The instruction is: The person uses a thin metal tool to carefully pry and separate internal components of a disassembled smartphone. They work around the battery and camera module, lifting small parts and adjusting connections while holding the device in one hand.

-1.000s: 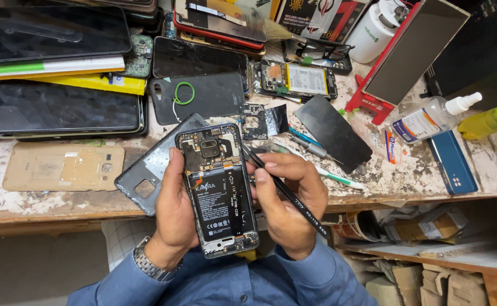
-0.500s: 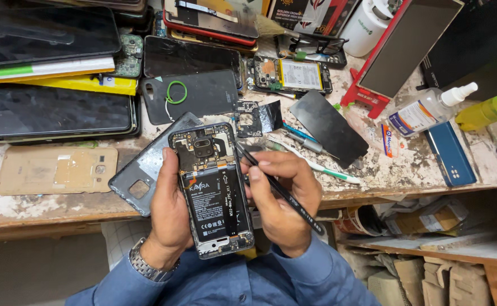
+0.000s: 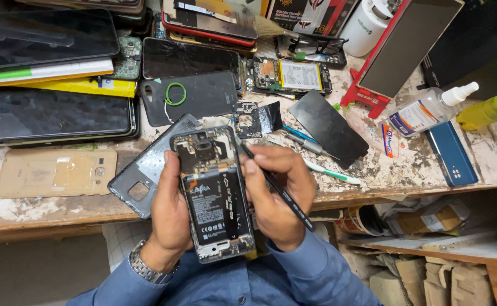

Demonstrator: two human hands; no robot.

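Between both hands, opened phone (image 3: 214, 195) unmoved since.

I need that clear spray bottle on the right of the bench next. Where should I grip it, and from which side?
Probably grip the spray bottle around its clear body, coming from above. It lies on its side, white nozzle up and to the right, so the round barrel offers the widest hold. The red stand sits to its left and the blue phone cover just below, so the top is the most open approach.
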